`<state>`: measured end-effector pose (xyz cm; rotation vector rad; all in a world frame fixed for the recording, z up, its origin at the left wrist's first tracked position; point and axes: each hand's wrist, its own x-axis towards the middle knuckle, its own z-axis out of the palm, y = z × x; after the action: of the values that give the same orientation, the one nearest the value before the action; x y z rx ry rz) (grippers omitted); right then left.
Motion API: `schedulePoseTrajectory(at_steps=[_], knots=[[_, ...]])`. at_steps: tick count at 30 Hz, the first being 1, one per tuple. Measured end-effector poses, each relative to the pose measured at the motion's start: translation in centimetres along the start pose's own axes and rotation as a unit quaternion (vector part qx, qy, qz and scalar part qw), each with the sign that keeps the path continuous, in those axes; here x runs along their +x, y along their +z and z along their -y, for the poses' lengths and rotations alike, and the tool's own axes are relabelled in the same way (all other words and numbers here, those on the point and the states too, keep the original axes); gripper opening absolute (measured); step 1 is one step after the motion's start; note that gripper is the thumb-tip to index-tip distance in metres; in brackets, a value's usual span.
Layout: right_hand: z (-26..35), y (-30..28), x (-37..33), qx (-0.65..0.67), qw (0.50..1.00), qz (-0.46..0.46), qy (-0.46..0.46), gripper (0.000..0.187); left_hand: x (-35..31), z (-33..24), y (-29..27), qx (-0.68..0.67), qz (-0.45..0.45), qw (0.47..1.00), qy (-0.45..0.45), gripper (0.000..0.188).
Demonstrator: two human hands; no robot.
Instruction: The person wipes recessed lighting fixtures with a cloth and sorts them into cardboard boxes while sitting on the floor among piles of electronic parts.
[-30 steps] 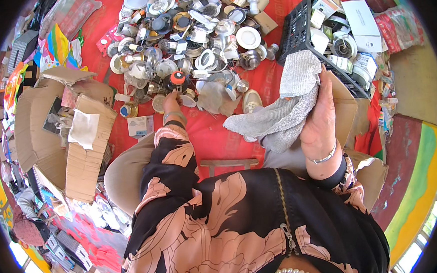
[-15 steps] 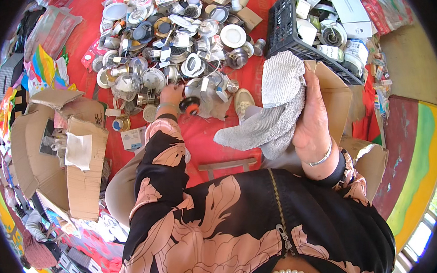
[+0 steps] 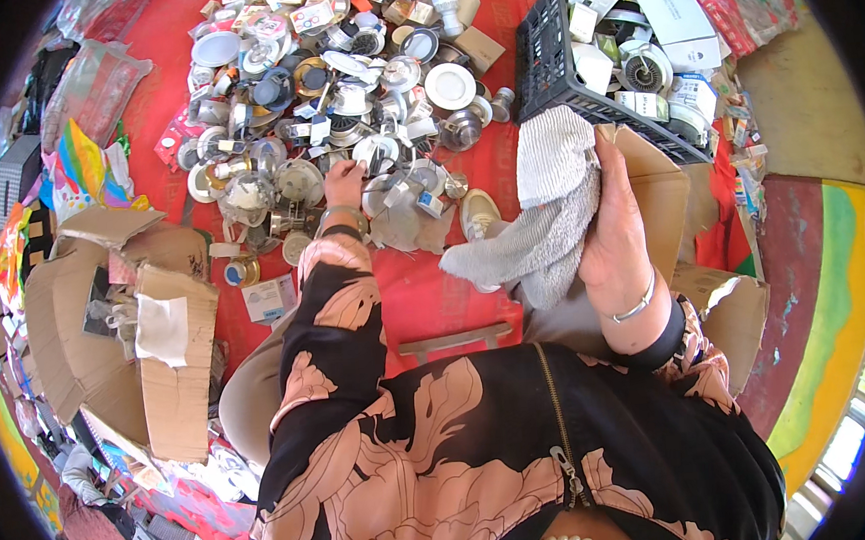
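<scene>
A heap of round recessed lights [image 3: 292,85], mostly white and silver, covers the red sheet in front of me. My left hand [image 3: 345,184] reaches to its near edge, palm down with fingers curled. Its fingertips are beside a white ring-shaped light [image 3: 376,155]; what they grip, if anything, is hidden. Clear plastic wrapping [image 3: 412,222] lies just right of the wrist. My right hand [image 3: 616,224] is raised at the right, closed around a folded grey cloth [image 3: 550,164] that hangs down to the left.
A black plastic crate [image 3: 546,60] filled with lights and small boxes stands far right. An open cardboard box [image 3: 68,302] is on the left, another carton [image 3: 650,182] behind my right hand. A small white box [image 3: 269,299] lies near my left forearm. My shoe [image 3: 479,215] rests on the sheet.
My left hand has moved slightly forward to the heap. A black and orange round thing beside its wrist no longer shows. My right hand still holds the cloth, nearly unmoved.
</scene>
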<state>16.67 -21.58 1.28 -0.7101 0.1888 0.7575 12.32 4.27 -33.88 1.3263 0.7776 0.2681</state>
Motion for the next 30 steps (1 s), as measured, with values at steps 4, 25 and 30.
schedulePoseTrajectory(at_steps=[4,25,30], knots=[[0.1,0.0,-0.3,-0.019,0.998,-0.054,-0.032,0.035,-5.2,-2.9,-2.7,-0.193,-0.079,0.973,-0.097,0.019],[0.0,1.5,-0.5,0.047,0.991,0.053,-0.114,0.046,-24.0,-33.0,-7.4,-0.307,-0.002,0.875,0.373,0.017],[0.7,8.8,0.1,0.04,0.968,0.15,-0.195,0.037,-24.4,-33.7,-8.0,-0.35,0.025,0.865,0.359,0.012]])
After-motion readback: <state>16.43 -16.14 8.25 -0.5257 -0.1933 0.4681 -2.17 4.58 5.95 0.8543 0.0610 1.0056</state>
